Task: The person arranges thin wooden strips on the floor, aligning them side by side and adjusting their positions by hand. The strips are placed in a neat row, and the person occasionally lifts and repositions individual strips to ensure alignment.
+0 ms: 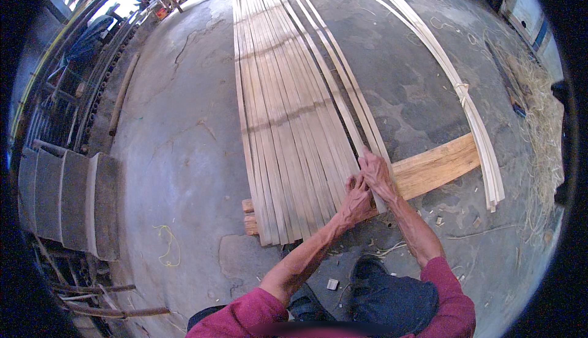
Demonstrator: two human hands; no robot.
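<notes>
Long, flat, pale strips (288, 129), which look like bamboo or wood, lie side by side as a panel stretching away from me over the floor. At the near right edge of the panel my right hand (376, 175) has its fingers closed on an edge strip (343, 117). My left hand (356, 200) is right beside it, slightly nearer to me, its fingers bent and closed over the near end of the same strip. The fingertips of both hands are partly hidden. A loose strip (360, 102) runs alongside at the right, narrowly apart from the panel.
A wooden plank (438, 165) lies crosswise under the strips' near ends. To the right is a tied bundle of long strips (474, 117), with tangled fibres (542, 129) beyond. Corrugated grey sheets (73, 200) and a pole (124, 96) lie left. Small offcuts (332, 284) dot the floor.
</notes>
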